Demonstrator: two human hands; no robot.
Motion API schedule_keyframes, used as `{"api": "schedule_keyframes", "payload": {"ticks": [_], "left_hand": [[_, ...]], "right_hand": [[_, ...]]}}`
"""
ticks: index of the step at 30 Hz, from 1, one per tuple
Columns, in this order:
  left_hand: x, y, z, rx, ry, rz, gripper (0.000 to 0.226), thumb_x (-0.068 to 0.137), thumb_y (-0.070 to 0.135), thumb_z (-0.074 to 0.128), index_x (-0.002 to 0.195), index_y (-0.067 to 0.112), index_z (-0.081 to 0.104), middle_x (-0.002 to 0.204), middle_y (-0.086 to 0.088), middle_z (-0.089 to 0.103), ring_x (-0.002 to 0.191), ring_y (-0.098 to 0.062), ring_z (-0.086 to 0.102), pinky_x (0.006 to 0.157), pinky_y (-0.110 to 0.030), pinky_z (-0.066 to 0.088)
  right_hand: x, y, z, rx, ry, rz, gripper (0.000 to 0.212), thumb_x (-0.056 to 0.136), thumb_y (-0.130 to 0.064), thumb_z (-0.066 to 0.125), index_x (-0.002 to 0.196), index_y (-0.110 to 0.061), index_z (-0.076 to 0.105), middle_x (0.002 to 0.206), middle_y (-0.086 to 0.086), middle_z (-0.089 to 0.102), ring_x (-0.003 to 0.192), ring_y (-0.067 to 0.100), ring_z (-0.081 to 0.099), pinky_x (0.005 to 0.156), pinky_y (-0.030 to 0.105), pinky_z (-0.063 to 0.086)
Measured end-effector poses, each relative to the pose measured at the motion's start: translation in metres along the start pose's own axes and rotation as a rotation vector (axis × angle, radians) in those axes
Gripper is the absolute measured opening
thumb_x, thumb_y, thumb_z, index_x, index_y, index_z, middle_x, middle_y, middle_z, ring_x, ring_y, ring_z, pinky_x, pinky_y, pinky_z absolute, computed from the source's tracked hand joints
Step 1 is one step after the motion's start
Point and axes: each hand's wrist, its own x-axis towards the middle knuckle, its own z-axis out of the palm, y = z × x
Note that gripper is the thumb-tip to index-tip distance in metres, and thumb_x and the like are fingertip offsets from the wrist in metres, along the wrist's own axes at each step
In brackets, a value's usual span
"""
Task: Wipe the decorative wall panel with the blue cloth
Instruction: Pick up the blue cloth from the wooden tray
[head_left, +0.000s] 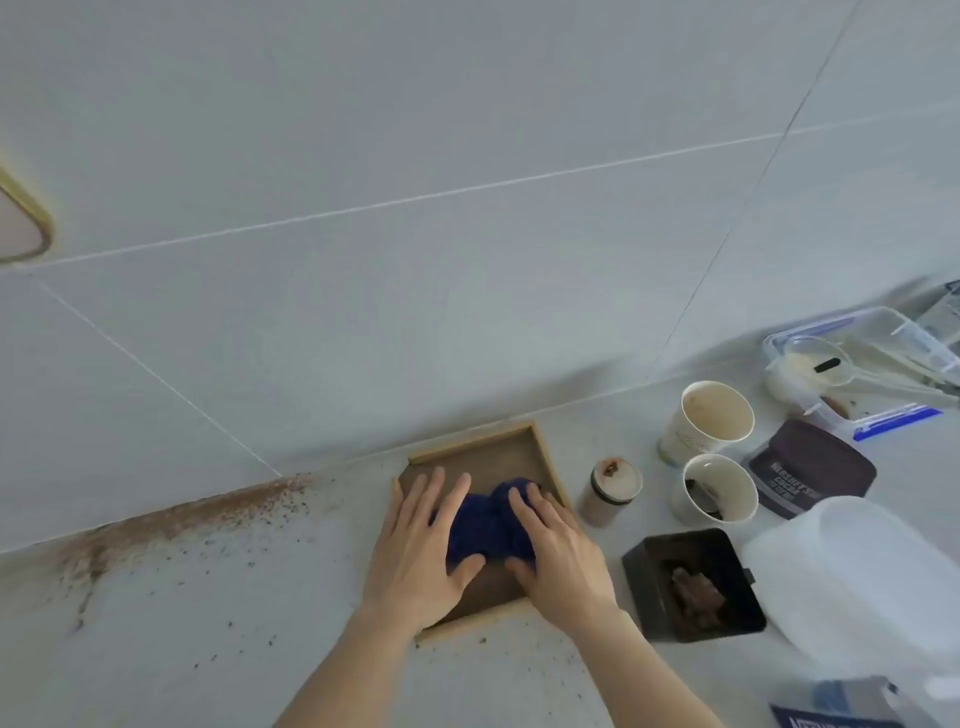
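Two hands press flat on the blue cloth (485, 525), fingers spread, not closed around it. The left hand (421, 551) and right hand (558, 556) pin it inside the wooden panel (498, 457).

The two flat hands are covering much of the dark blue bunched cloth (485, 525). At nine o'clock, the frame edge is cutting off a gold-rimmed rounded plate (21, 223); at five o'clock, a blue printed packet (831, 714).

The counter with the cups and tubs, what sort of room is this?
Probably a kitchen or pantry corner: a pale tiled wall behind the counter, used paper cups, a cocoa tin and spilled brown powder.
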Motion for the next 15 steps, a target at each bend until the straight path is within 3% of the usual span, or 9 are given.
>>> {"api": "schedule_keyframes", "payload": {"ticks": [4, 8, 11, 15], "left_hand": [[0.005, 0.006, 0.018, -0.012, -0.052, -0.052, 0.086, 0.097, 0.053, 0.057, 0.163, 0.037, 0.003, 0.174, 0.002, 0.013, 0.161, -0.022, 0.010, 0.130, -0.039, 0.007], [0.005, 0.011, 0.028, 0.038, 0.001, -0.100, 0.066, 0.098, 0.040, 0.062, 0.156, 0.033, 0.031, 0.151, 0.006, 0.051, 0.139, -0.020, 0.047, 0.119, -0.035, 0.034], [0.006, 0.014, 0.024, 0.032, 0.034, -0.134, 0.046, 0.099, 0.033, 0.062, 0.143, 0.032, 0.046, 0.132, 0.007, 0.062, 0.124, -0.017, 0.057, 0.106, -0.030, 0.042], [0.005, 0.014, 0.012, 0.041, 0.053, -0.138, 0.032, 0.101, 0.034, 0.059, 0.133, 0.032, 0.057, 0.123, 0.009, 0.068, 0.116, -0.016, 0.060, 0.102, -0.030, 0.042]], "right_hand": [[0.001, 0.011, 0.015, -0.011, -0.028, 0.046, 0.075, 0.098, -0.024, 0.066, 0.161, -0.027, 0.027, 0.170, -0.002, 0.029, 0.149, 0.024, 0.040, 0.112, 0.036, 0.047], [0.005, 0.015, 0.025, -0.041, 0.058, 0.081, 0.055, 0.090, -0.014, 0.075, 0.142, -0.022, 0.058, 0.144, 0.003, 0.061, 0.116, 0.027, 0.066, 0.082, 0.038, 0.060], [0.006, 0.015, 0.024, -0.036, 0.078, 0.096, 0.040, 0.093, -0.015, 0.072, 0.132, -0.022, 0.065, 0.126, 0.000, 0.066, 0.103, 0.026, 0.068, 0.072, 0.036, 0.059], [0.006, 0.014, 0.013, -0.011, 0.120, 0.090, 0.031, 0.093, -0.018, 0.073, 0.123, -0.023, 0.068, 0.113, 0.000, 0.068, 0.092, 0.025, 0.070, 0.062, 0.031, 0.048]]}}
